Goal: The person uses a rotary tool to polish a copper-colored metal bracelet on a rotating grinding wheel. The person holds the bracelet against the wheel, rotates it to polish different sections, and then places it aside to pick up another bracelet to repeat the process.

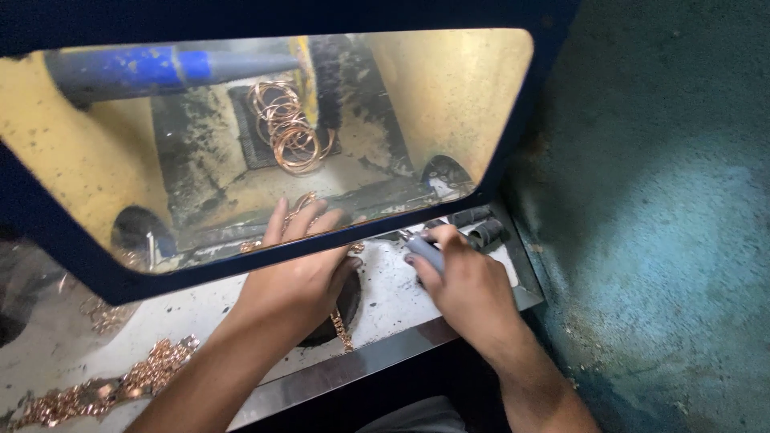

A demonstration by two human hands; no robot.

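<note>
My left hand (298,277) reaches under the blue-framed window (48,232) of a cabinet, and its fingers show through the glass. It grips a rose-gold chain (343,329) whose end hangs below the palm over a dark round hole. To its right, my right hand (469,285) is closed around a grey cylindrical tool (425,252) that points left toward the other hand. Several rose-gold bangles (287,128) lie in a loose pile deeper inside the cabinet, behind the glass.
A blue pipe (160,68) runs across the cabinet's upper left. More rose-gold chains (120,385) lie on the white ledge at lower left. Black cylindrical fittings (483,231) sit beside my right hand. A metal ledge edge (385,361) faces me, and a teal wall (658,240) stands at right.
</note>
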